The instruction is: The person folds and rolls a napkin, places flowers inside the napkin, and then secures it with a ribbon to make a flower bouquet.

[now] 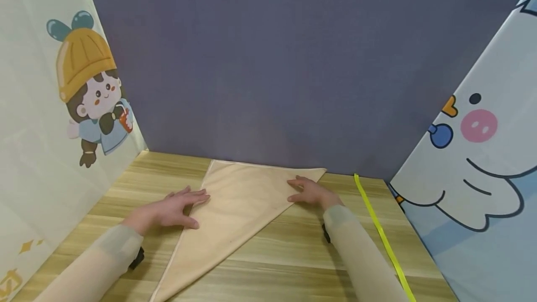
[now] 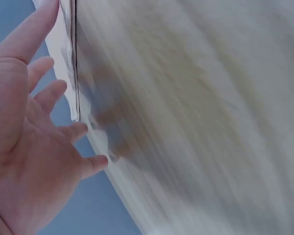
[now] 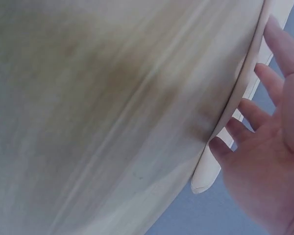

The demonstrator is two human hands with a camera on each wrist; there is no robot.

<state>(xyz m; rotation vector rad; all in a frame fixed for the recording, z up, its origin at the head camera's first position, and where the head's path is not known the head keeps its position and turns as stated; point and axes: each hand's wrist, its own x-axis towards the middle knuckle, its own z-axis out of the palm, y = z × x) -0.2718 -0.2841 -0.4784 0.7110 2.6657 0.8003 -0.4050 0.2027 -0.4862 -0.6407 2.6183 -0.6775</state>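
A peach cloth, folded into a triangle, lies flat on the wood-patterned table. Its long slanted fold runs from the front left corner to the back right. At the cloth's left edge is my left hand, fingers spread and reaching over it. My right hand is by the slanted edge near the back right corner, its fingers loosely extended over the cloth. In the left wrist view the cloth's layered edge shows beyond the fingers. The right wrist view shows the folded edge beside the fingertips. Neither hand grips anything.
A yellow strip runs down the right side of the wood-patterned table. A dark grey panel stands along the back edge. Printed cartoon panels rise on the left and right.
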